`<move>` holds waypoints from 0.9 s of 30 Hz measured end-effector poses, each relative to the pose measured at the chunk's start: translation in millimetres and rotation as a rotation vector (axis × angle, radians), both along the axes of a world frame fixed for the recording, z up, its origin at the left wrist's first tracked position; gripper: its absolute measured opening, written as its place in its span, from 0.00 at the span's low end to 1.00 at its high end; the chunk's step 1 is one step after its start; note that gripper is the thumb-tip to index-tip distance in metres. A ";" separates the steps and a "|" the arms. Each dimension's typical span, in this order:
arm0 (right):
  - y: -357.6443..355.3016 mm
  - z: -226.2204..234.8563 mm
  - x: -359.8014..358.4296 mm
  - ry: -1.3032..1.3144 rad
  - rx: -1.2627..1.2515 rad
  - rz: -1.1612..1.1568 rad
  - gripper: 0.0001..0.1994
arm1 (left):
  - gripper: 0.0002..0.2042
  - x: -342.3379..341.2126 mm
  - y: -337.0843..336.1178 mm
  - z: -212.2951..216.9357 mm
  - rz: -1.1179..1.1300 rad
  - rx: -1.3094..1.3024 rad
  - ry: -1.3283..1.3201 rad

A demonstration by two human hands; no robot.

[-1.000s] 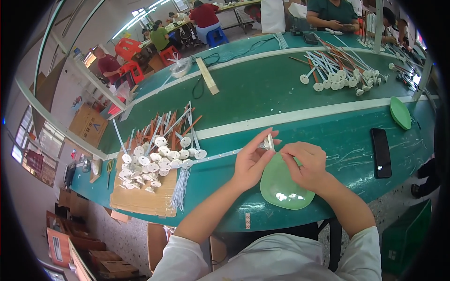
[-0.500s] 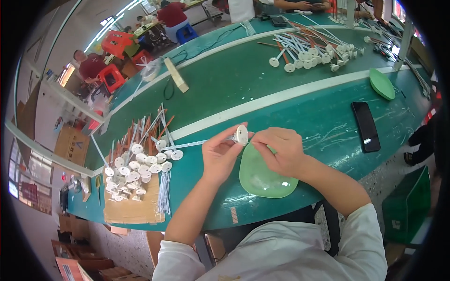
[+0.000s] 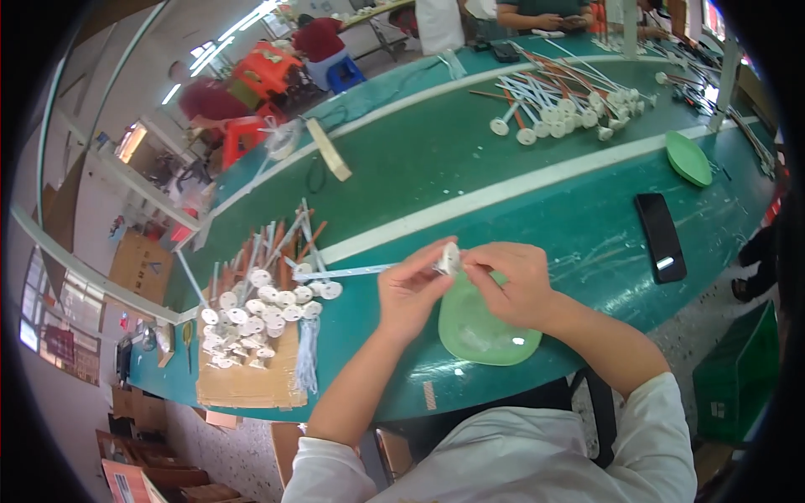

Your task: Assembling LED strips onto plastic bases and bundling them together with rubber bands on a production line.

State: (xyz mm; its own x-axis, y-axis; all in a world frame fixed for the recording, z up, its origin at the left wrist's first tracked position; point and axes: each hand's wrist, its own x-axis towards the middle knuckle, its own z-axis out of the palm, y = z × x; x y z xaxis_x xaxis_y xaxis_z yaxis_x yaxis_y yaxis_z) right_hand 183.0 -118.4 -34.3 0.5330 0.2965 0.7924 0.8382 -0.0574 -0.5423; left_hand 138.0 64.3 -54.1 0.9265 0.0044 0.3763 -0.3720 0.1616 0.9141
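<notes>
Between the thumb and fingers of my left hand [image 3: 405, 298] is a white disc-headed part [image 3: 450, 256], its disc turned toward the right. Its pale stem [image 3: 348, 272] stretches left toward a pile of similar parts. My right hand [image 3: 516, 285] is pinched close to the disc's face; whatever its fingertips hold is too small to make out. Beneath both hands lies a light green dish [image 3: 480, 350] with small clear pieces in it. Left of me, the white disc heads [image 3: 260, 314] are heaped at a cardboard sheet [image 3: 251, 387], beside a bundle of thin pale wires [image 3: 308, 356].
A black phone [image 3: 661, 237] lies to the right, below a second green dish [image 3: 689, 159]. Across the white divider sit another heap of stemmed parts [image 3: 570, 113] and a wooden block [image 3: 329, 151]. Scissors [image 3: 187, 339] lie far left. Other people work beyond the table.
The whole view has shifted, so the table sits slightly lower and farther right. My left hand keeps the part, its disc now turned more edge-on; my right fingers stay pinched beside it.
</notes>
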 end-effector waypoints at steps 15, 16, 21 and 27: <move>0.8 -3.7 3.6 -0.137 -0.081 0.022 0.06 | 0.21 0.1 2.0 -3.4 -0.040 0.112 -0.012; 0.8 -3.8 3.5 -0.142 -0.083 0.019 0.06 | 0.21 0.4 2.3 -3.5 -0.043 0.111 -0.018; 3.0 -4.7 3.8 -0.067 -0.057 0.016 0.07 | 0.19 0.2 3.4 13.4 -0.025 0.238 0.024; 2.9 -12.6 19.0 -0.056 -0.103 0.009 0.06 | 0.17 12.8 37.6 50.4 0.062 0.476 0.122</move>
State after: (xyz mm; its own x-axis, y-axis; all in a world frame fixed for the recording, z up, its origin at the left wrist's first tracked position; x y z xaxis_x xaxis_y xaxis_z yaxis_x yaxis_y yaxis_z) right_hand 202.0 -115.5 -46.9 0.4855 0.3825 0.7861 0.8679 -0.1025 -0.4861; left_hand 150.8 101.9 -3.7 0.9673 -0.0853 0.2387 -0.2534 -0.3036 0.9185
